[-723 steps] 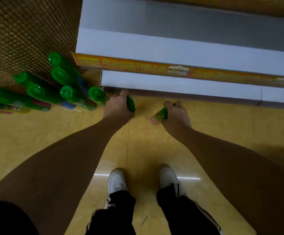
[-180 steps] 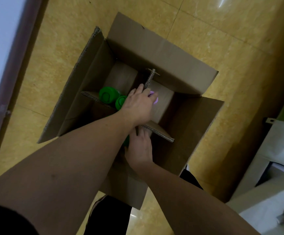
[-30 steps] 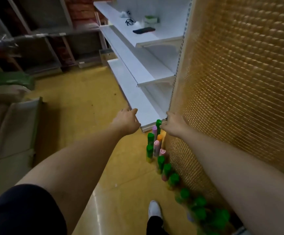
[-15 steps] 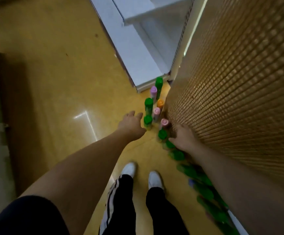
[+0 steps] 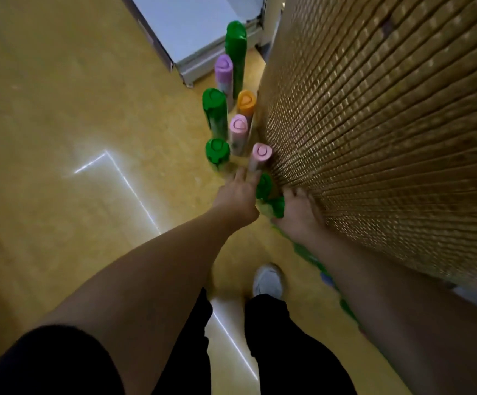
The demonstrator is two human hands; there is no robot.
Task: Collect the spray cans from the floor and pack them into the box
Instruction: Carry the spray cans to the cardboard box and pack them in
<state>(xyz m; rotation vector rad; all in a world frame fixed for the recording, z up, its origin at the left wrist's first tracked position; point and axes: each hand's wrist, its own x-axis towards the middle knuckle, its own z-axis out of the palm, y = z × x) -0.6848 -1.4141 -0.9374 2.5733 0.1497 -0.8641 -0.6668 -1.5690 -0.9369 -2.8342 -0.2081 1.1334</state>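
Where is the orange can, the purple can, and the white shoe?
orange can [image 5: 246, 100]: head view, on its orange cap.
purple can [image 5: 223, 65]: head view, on its purple cap.
white shoe [image 5: 268, 281]: head view, on the shoe's top.

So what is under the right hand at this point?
A green-capped spray can shows beneath the right hand, with another green cap beside it. The hand covers the can's body, so whether its fingers have closed on it cannot be seen.
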